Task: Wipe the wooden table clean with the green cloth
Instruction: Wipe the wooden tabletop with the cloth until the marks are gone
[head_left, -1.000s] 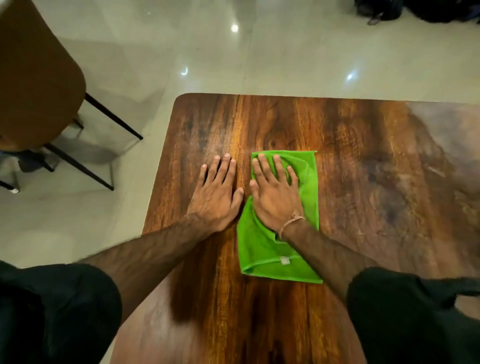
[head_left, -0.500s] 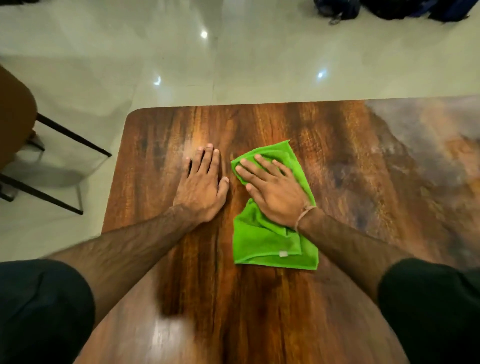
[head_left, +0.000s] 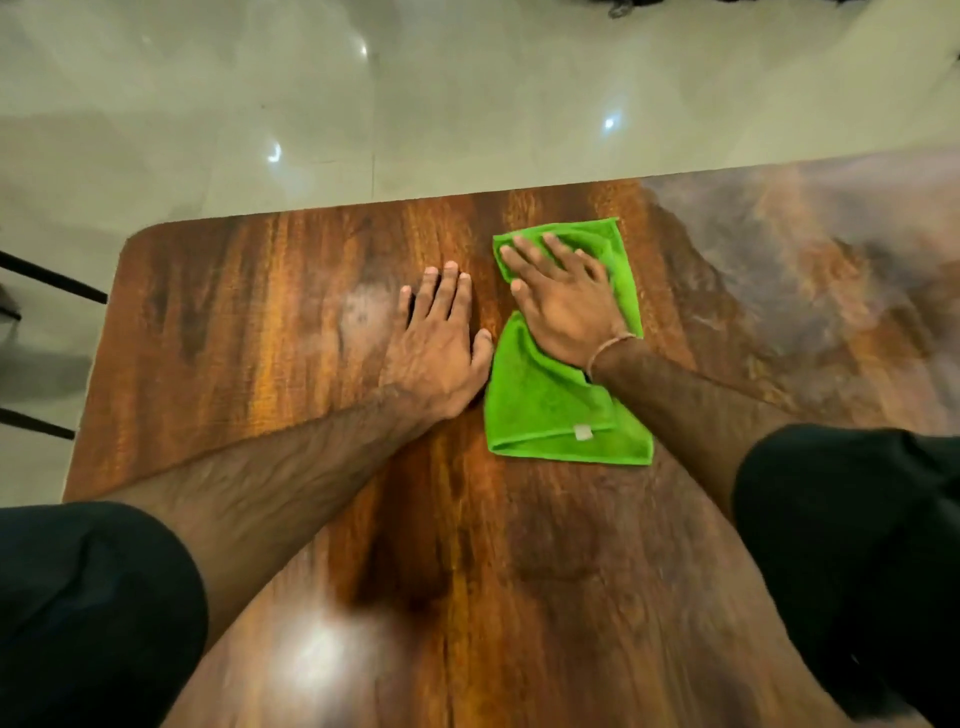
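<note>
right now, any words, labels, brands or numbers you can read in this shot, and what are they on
No text here can be read.
On the small white sewn-in tag at the near edge of the folded green microfibre cloth: too small and blurred to read, if it is printed at all.
On the brown wood-grain table: no words, numbers or signs show.

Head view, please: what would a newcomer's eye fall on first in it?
The bright green cloth stands out first, lying mid-table under the right hand, whose straight fingers press it flat. Just beside it the left hand rests flat on the bare wooden table. A pale glare shines on the wood nearest the person.
</note>
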